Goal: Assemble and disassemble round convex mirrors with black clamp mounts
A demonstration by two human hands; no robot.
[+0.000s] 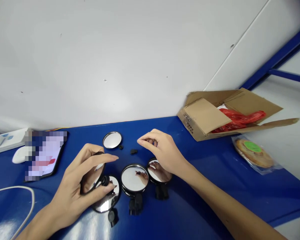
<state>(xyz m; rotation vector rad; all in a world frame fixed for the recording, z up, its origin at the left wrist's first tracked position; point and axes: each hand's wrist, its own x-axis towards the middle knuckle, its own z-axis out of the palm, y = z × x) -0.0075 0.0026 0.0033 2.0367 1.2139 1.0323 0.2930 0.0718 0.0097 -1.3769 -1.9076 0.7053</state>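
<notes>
My left hand (73,183) grips a round mirror (92,176) with a black rim, tilted on edge. A black round knob on its back shows near my thumb. Below it lies another round mirror (106,196) with a black mount. Two more round mirrors, the middle one (134,178) and the right one (158,170), lie face up with black mounts toward me. My right hand (162,146) is closed in a pinch over the right mirror; whatever is in its fingertips is hidden. Just left of those fingertips lies a small black part (133,151).
Farther back on the blue table lie a round mirror (112,140) and a small black ring (120,147). Left are a phone (46,155), a white mouse (22,154) and a white cable (31,196). Right are an open cardboard box (202,116) and a wrapped round pastry (255,155).
</notes>
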